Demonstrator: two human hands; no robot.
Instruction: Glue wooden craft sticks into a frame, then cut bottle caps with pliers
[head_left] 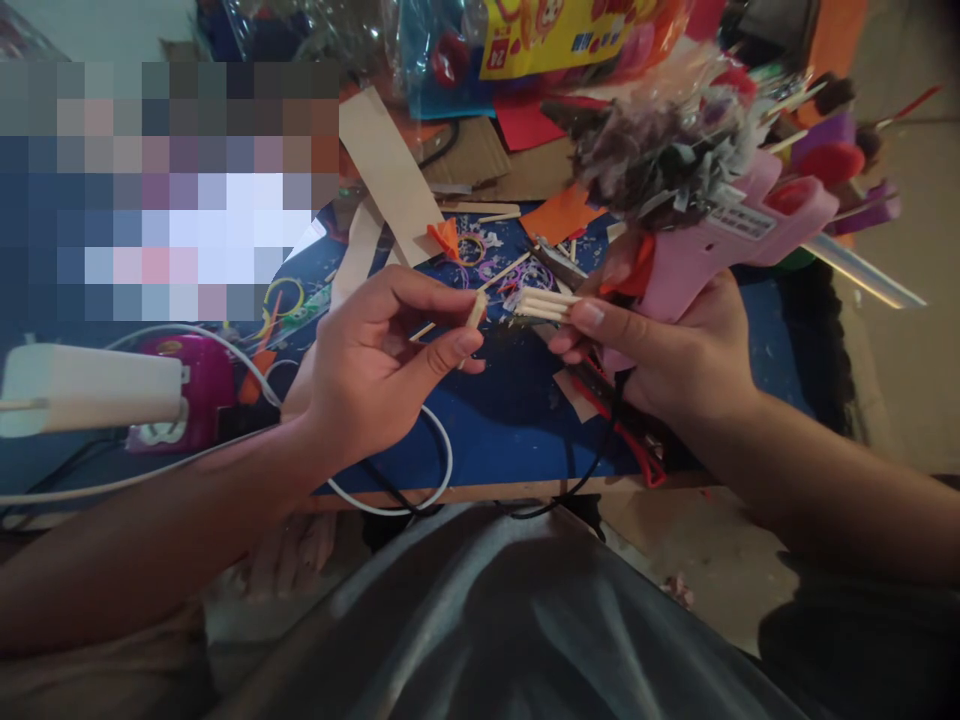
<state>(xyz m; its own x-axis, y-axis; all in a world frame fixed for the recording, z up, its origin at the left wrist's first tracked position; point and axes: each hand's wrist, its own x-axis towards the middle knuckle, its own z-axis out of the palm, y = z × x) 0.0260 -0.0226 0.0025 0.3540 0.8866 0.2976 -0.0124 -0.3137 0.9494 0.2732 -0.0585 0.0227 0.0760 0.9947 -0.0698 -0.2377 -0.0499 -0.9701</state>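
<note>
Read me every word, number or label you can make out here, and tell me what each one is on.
"24": on the yellow label of the plastic package at the top.
Blue characters on that same label: too blurred to read.
Barcode sticker on the pink glue gun: its print is too small to read.
</note>
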